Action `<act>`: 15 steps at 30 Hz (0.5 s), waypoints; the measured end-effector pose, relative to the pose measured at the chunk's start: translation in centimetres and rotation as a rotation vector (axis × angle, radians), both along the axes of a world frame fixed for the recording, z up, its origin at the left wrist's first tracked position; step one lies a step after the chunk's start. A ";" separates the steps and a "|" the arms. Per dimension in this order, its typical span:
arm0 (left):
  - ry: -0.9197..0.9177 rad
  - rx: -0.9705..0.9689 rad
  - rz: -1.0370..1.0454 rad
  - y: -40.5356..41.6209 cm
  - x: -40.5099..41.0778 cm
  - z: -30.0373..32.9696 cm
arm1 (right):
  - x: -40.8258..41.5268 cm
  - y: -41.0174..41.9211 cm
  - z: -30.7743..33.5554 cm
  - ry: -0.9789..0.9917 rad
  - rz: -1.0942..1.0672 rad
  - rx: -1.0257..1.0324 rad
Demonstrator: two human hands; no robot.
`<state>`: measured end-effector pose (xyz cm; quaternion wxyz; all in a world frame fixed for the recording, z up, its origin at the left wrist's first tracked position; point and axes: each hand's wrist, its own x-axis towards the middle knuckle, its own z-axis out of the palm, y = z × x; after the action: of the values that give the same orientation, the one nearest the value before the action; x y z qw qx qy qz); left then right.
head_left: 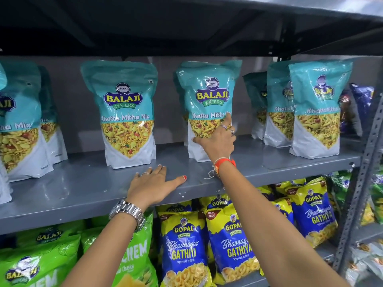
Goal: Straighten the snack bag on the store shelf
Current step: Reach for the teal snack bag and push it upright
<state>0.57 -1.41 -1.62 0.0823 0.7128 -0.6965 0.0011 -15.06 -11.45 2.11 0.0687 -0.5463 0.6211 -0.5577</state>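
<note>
A teal and white Balaji Khatta Mitha Mix snack bag (208, 96) stands on the grey metal shelf (93, 189), leaning slightly to the right. My right hand (217, 139) grips its lower front and right side, thumb on the white base and fingers spread over the picture of the mix. My left hand (153, 185) lies flat and open on the front edge of the shelf, left of that bag, holding nothing. A metal watch is on my left wrist and an orange band on my right.
More bags of the same mix stand along the shelf: one just left (126, 112), some at far left (18, 125), a cluster at right (317, 108). Blue Gopal Gathiya bags (186, 245) and green bags (41, 262) fill the shelf below. A steel upright (360, 183) stands right.
</note>
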 end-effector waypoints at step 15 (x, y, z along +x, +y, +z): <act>-0.007 -0.012 0.005 0.2 -0.1 0.1 | -2.2 7.1 -0.3 -0.039 0.001 -0.029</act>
<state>0.46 -1.18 -1.54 0.0842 0.7142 -0.6948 0.0081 -17.26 -4.33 1.77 0.0731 -0.5365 0.6114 -0.5771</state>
